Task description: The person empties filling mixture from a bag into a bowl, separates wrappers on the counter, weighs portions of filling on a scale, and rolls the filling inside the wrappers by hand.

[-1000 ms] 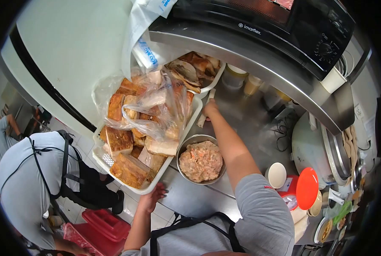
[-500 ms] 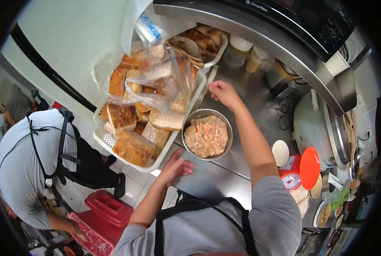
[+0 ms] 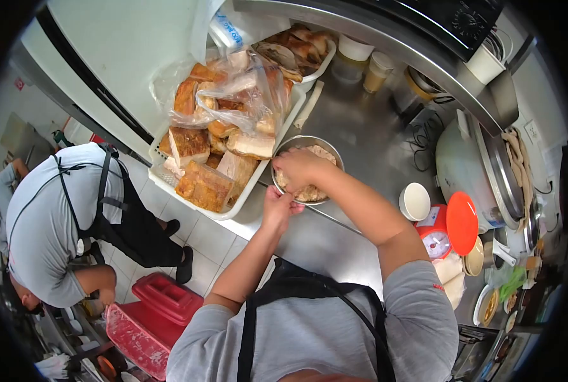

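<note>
A round metal bowl (image 3: 340, 156) holding a pale pinkish ground meat mixture (image 3: 321, 153) stands on the steel counter. My right hand (image 3: 304, 169) reaches over it, its curled fingers down in the mixture at the left side; the fingertips are mostly hidden. At the bowl's near-left rim is my left hand (image 3: 279, 207), fingers bent and closed on the edge. Close by on the left, a white perforated basket (image 3: 231, 214) is piled with browned slabs of pork belly (image 3: 204, 184), partly covered by a clear plastic bag (image 3: 249, 105).
Right of the bowl are a white cup (image 3: 415, 202), a red kitchen scale (image 3: 434, 239) and a large lidded pot (image 3: 468, 172). Lidded tubs (image 3: 378, 71) stand at the back beneath a steel shelf. A co-worker (image 3: 61, 216) bends at left near a red bin (image 3: 140, 334).
My right hand has come down from above the bowl into the mixture. My left hand has moved up and right to the bowl's rim. The co-worker's arm has drawn back from the red bin.
</note>
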Demonstrator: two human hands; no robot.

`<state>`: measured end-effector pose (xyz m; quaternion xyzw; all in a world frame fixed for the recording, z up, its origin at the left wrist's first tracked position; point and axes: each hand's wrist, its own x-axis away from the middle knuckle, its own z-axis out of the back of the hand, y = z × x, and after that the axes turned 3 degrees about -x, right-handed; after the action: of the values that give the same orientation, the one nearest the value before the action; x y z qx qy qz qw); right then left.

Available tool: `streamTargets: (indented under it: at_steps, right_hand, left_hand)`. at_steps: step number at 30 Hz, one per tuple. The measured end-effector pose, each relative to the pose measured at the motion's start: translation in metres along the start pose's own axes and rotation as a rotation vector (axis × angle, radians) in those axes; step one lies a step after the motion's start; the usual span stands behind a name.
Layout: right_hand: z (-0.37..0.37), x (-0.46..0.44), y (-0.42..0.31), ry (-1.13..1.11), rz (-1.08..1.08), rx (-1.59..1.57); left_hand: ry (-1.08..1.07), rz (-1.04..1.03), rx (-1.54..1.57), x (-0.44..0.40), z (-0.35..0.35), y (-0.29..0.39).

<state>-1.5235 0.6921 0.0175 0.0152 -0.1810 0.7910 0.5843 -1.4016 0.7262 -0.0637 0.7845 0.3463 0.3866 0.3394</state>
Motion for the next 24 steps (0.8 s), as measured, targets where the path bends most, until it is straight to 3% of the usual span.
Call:
streamTargets:
  at_steps: [4, 7, 13, 16, 19, 24]
  right_hand:
    - [0.001, 0.013, 0.001, 0.008, 0.071, 0.135]
    - [-0.009, 0.039, 0.028, 0.249, 0.170, -0.016]
    - [-0.028, 0.066, 0.030, 0.550, 0.031, -0.275]
    - [-0.023, 0.062, 0.005, 0.743, 0.000, -0.134]
    - [-0.028, 0.045, -0.001, 0.508, 0.031, 0.006]
    - [-0.042, 0.041, 0.022, 0.534, -0.242, -0.132]
  left_hand:
    - [0.015, 0.013, 0.012, -0.002, -0.002, 0.003]
    - [0.007, 0.008, 0.005, -0.003, 0.001, 0.003]
    - [-0.007, -0.032, -0.030, -0.003, -0.001, 0.003]
    - [-0.004, -0.041, -0.071, 0.001, -0.005, 0.004]
    - [-0.016, -0.052, -0.080, 0.002, -0.006, 0.005]
    - [-0.011, -0.023, -0.087, -0.001, -0.001, 0.006]
